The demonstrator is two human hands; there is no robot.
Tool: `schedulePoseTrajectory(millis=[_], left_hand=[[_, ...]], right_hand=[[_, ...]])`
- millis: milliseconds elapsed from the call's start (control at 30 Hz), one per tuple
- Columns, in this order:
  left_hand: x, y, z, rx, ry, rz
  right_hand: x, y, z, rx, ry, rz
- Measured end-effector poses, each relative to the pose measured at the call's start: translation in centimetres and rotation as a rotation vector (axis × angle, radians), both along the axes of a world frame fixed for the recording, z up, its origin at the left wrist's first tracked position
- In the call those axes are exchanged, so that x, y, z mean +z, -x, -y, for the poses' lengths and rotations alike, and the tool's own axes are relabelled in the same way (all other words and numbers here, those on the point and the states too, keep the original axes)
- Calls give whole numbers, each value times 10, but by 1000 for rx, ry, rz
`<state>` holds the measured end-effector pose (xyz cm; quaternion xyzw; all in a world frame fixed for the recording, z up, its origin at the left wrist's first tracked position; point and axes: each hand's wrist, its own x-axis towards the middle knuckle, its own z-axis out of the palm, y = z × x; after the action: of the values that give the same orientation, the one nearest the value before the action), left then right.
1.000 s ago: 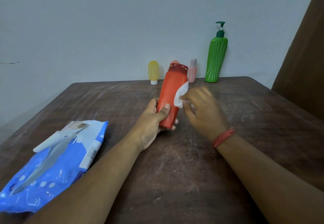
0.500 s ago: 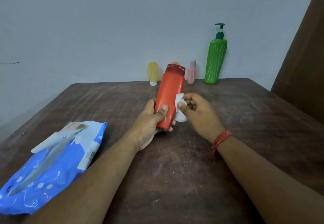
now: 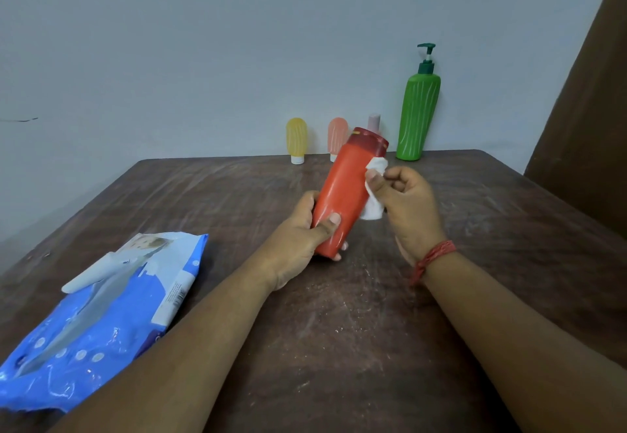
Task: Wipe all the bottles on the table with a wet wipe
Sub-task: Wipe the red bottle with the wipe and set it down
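My left hand (image 3: 298, 239) grips the lower end of an orange-red bottle (image 3: 349, 185), which tilts up and away to the right above the table. My right hand (image 3: 407, 205) pinches a crumpled white wet wipe (image 3: 373, 208) against the bottle's right side, thumb near the dark red cap. At the back by the wall stand a small yellow bottle (image 3: 296, 140), a small peach bottle (image 3: 337, 134), a pink bottle (image 3: 374, 122) partly hidden behind the red one, and a tall green pump bottle (image 3: 419, 110).
A blue pack of wet wipes (image 3: 101, 314) with its white flap raised lies at the left front of the dark wooden table (image 3: 339, 331). A pale wall runs behind the table; a brown surface stands at the right edge.
The bottle's top has tilted to the right, uncovering the peach bottle. My right hand with the wipe slid down the bottle's side, then back up toward the cap.
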<state>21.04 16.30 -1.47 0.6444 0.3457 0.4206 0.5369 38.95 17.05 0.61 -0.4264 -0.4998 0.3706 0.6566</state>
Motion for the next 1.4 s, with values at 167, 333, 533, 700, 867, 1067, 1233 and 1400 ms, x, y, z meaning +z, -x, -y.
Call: schedulePoseTrajectory(millis=[167, 333, 533, 700, 867, 1067, 1233, 1400], left_hand=[[-1, 3, -2, 10, 13, 30], [0, 1, -1, -4, 11, -4], [-1, 2, -2, -10, 10, -19], [1, 5, -1, 5, 19, 11], [2, 2, 0, 1, -1, -78], [2, 4, -1, 42, 64, 78], [5, 2, -2, 65, 219, 315], [3, 8, -9, 76, 348, 451]], right_hand=[[-9, -1, 4, 184, 94, 203], [-5, 2, -2, 7, 23, 25], [-2, 1, -1, 7, 48, 43], [-17, 6, 3, 186, 154, 195], [-3, 0, -6, -48, 76, 54], [-15, 9, -2, -13, 52, 248], [-9, 12, 0, -235, -254, 647], [-6, 24, 14, -51, -569, 1069]])
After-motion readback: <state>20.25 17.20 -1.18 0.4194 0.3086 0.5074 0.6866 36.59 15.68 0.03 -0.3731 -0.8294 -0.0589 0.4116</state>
